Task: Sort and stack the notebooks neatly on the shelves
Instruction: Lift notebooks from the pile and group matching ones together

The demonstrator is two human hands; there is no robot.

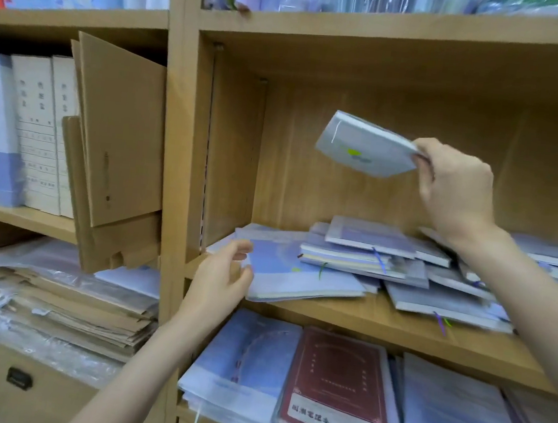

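A pale wrapped notebook (pixel 367 146) is pinched at one corner by the right hand (pixel 455 188), held tilted in the air above the heap. A slip is likely, since only a corner is gripped and the wrapping looks slick.

The left hand (pixel 222 277) rests at the near edge of a blue notebook (pixel 295 275), fingers loosely curled beside it; whether it is actually gripped cannot be told.

The loose heap (pixel 403 262) is strewn unevenly along the middle shelf (pixel 379 325), with some covers overhanging the front edge. If nudged, notebooks could be tipped onto the stacks on the lower shelf (pixel 331 389).
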